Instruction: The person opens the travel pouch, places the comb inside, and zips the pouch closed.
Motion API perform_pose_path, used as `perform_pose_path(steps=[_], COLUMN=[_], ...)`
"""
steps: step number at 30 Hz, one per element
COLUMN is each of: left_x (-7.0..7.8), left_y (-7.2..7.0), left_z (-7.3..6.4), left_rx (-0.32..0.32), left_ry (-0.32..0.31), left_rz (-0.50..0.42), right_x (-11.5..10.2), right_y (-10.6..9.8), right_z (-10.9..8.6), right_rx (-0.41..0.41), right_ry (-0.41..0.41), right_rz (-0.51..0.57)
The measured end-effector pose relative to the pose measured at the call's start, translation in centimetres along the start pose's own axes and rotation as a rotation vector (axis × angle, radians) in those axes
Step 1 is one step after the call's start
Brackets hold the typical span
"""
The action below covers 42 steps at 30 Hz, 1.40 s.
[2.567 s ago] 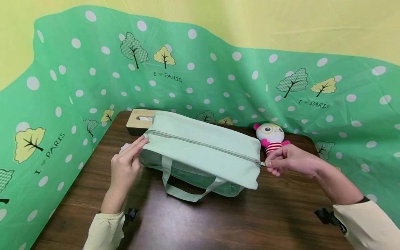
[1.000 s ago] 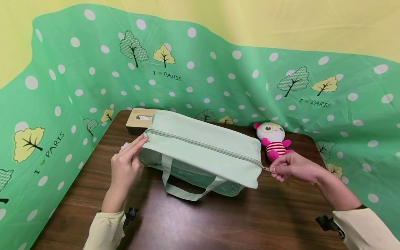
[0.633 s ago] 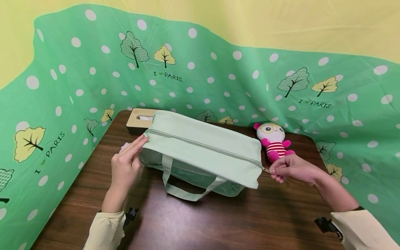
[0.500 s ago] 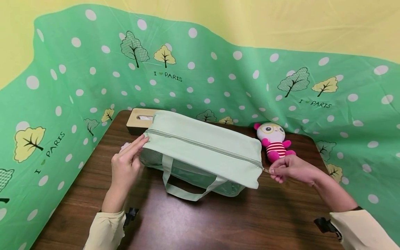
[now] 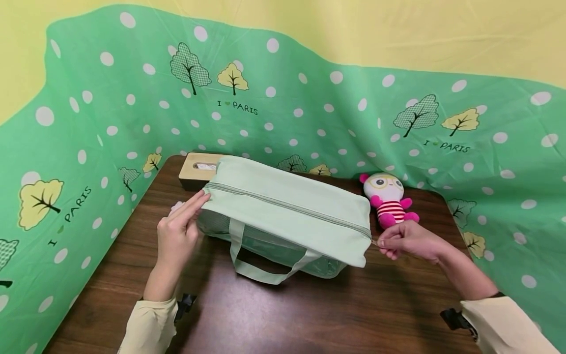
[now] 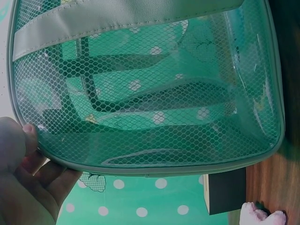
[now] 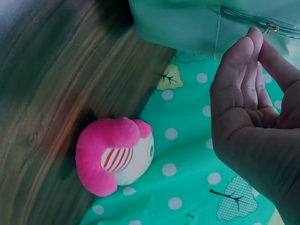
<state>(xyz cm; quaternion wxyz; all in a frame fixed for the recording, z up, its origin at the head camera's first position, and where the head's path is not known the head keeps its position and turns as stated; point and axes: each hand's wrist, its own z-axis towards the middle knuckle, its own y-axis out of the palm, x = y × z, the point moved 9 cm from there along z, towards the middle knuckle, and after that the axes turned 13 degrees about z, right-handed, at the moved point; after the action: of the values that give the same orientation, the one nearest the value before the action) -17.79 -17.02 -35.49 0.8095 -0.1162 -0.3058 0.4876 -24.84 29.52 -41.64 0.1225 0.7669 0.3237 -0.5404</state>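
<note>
A pale mint bag [image 5: 287, 196] with clear mesh sides and a strap handle [image 5: 261, 275] stands on the table. Its zipper [image 5: 283, 202] runs along the top and looks closed in the head view. My left hand [image 5: 178, 238] grips the bag's left top corner; in the left wrist view the thumb lies on the near side and the fingers [image 6: 63, 185] go behind the edge. At the right end, my right hand [image 5: 411, 241] pinches the zipper pull [image 7: 268, 30] between thumb and forefinger. The pull is mostly covered by those fingertips.
Behind the bag's left end sits a dark tissue box [image 5: 196, 172] with a wooden lid. A pink and white plush toy [image 5: 389, 201] lies beyond my right hand. Something small and pale pink [image 6: 262, 215] is partly hidden by my left hand. Patterned green cloth [image 5: 287, 98] surrounds the wooden table [image 5: 274, 319].
The right hand has drawn the zipper pull a little right and toward me, to the zipper's end, then stayed nearly still. More of the plush toy shows. The left hand has kept its place.
</note>
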Motion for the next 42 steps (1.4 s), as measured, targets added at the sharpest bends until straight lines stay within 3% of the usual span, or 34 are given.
perform_pose_path(steps=[28,42], left_x=[0.1,0.2], left_y=[0.0,0.0], left_z=[0.2,0.2], left_rx=[0.01,0.009], left_ry=[-0.009,-0.009], left_rz=[-0.01,-0.023], right_x=[1.6,3.2], right_y=[0.3,0.5], right_z=[0.8,1.5], right_rx=[0.1,0.191], right_ry=[0.024,0.093], right_rz=[-0.006,-0.032])
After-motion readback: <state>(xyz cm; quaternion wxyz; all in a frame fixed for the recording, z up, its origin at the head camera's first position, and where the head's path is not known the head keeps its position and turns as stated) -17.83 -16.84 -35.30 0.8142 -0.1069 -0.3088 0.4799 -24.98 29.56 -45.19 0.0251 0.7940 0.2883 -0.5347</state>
